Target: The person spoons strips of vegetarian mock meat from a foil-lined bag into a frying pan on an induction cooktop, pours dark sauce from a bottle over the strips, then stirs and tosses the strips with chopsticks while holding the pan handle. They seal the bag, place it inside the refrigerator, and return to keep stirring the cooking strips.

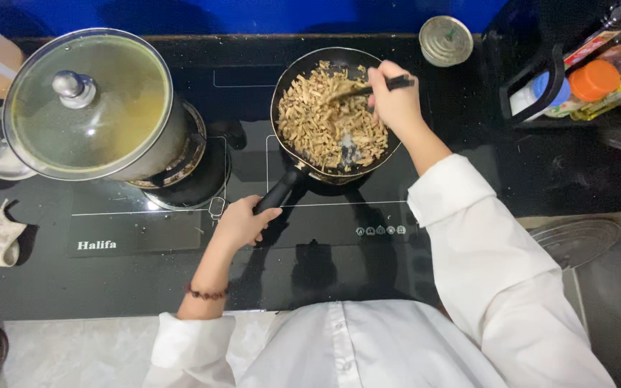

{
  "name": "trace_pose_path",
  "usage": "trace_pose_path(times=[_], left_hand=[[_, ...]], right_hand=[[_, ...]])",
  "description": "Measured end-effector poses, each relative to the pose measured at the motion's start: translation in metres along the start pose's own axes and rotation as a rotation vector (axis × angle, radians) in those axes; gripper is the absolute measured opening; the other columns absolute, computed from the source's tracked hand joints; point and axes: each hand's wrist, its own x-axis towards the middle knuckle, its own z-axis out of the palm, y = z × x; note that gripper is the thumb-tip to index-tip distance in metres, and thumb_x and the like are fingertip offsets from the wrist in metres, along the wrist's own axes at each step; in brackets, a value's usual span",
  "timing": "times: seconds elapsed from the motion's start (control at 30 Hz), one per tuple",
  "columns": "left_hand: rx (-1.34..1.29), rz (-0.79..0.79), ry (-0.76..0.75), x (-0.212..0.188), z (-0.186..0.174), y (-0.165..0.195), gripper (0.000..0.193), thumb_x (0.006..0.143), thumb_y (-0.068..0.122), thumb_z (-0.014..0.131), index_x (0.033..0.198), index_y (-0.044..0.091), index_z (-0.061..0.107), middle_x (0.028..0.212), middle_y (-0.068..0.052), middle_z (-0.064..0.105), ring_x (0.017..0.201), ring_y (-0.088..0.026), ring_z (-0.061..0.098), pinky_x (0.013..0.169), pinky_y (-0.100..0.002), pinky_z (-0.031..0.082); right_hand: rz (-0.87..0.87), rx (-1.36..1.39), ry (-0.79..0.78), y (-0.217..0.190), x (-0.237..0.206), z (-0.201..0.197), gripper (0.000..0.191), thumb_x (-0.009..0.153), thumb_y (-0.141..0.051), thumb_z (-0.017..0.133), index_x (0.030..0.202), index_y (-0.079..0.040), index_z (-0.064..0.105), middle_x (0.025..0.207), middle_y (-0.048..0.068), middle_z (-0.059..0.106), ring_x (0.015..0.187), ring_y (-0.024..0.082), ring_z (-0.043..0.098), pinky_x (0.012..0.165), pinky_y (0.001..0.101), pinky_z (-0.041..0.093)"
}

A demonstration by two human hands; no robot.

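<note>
Two hands at work over a black glass cooktop (145,280). Left hand (242,224) is closed around the black handle (279,190) of a dark frying pan (290,79), which sits on the right-hand cooking zone. Right hand (395,100) is closed on a dark-handled utensil (368,89) whose tip lies in the pan's load of pale tan strips (325,122), heaped to the rim. Large steel pot (159,154) with glass lid (88,100) stands on the left zone, well apart from the pan. White sleeve cuff (448,188) hangs just beside the pan's edge. Risk, as judged: strips could spill over the rim if stirred hard, since the pan is full; the cuff could brush hot metal.
</note>
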Motion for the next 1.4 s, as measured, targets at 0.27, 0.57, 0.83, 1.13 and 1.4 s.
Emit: trace_pose_path(times=[0.27, 0.57, 0.83, 1.13, 1.4], left_hand=[[0.434, 0.065, 0.316, -0.008, -0.004, 0.014, 0.043, 0.091, 0.048, 0.068, 0.109, 0.009, 0.069, 0.079, -0.019, 0.073, 0.073, -0.039, 0.073, 0.063, -0.049, 0.058], [0.416, 0.101, 0.348, 0.009, -0.018, 0.013, 0.042, 0.086, 0.048, 0.071, 0.114, 0.016, 0.075, 0.078, -0.019, 0.073, 0.072, -0.039, 0.073, 0.065, -0.049, 0.058], [0.461, 0.156, 0.512, 0.025, -0.019, 0.008, 0.039, 0.084, 0.047, 0.077, 0.105, 0.014, 0.075, 0.078, -0.013, 0.072, 0.07, -0.035, 0.072, 0.061, -0.046, 0.057], [0.574, 0.158, 0.814, 0.029, -0.027, 0.002, 0.056, 0.074, 0.059, 0.084, 0.083, 0.006, 0.067, 0.076, -0.011, 0.065, 0.07, -0.032, 0.068, 0.059, -0.043, 0.055], [0.051, 0.38, 1.104, 0.032, -0.022, -0.056, 0.042, 0.087, 0.04, 0.079, 0.098, 0.002, 0.064, 0.088, -0.011, 0.067, 0.076, -0.028, 0.064, 0.064, -0.039, 0.052]], right_hand=[[0.01, 0.005, -0.047, 0.0, -0.003, 0.039, 0.024, 0.105, -0.019, 0.061, 0.088, -0.003, 0.061, 0.063, 0.005, 0.06, 0.046, 0.01, 0.057, 0.041, 0.0289, 0.045], [0.174, -0.076, -0.199, -0.008, -0.05, -0.041, 0.027, 0.105, -0.02, 0.058, 0.088, -0.001, 0.066, 0.063, 0.008, 0.062, 0.042, 0.012, 0.053, 0.038, 0.0292, 0.044], [0.056, 0.104, -0.08, 0.03, 0.003, -0.048, 0.03, 0.109, -0.02, 0.056, 0.087, 0.0, 0.061, 0.072, 0.009, 0.064, 0.048, 0.013, 0.059, 0.039, 0.0311, 0.049], [0.058, 0.184, 0.096, 0.051, 0.115, -0.007, 0.023, 0.107, -0.024, 0.057, 0.094, -0.005, 0.061, 0.066, 0.007, 0.063, 0.045, 0.015, 0.06, 0.039, 0.0305, 0.052], [-0.059, 0.034, -0.042, 0.026, 0.07, -0.034, 0.023, 0.111, -0.017, 0.057, 0.1, 0.001, 0.065, 0.073, 0.009, 0.062, 0.055, 0.013, 0.06, 0.043, 0.0313, 0.052]])
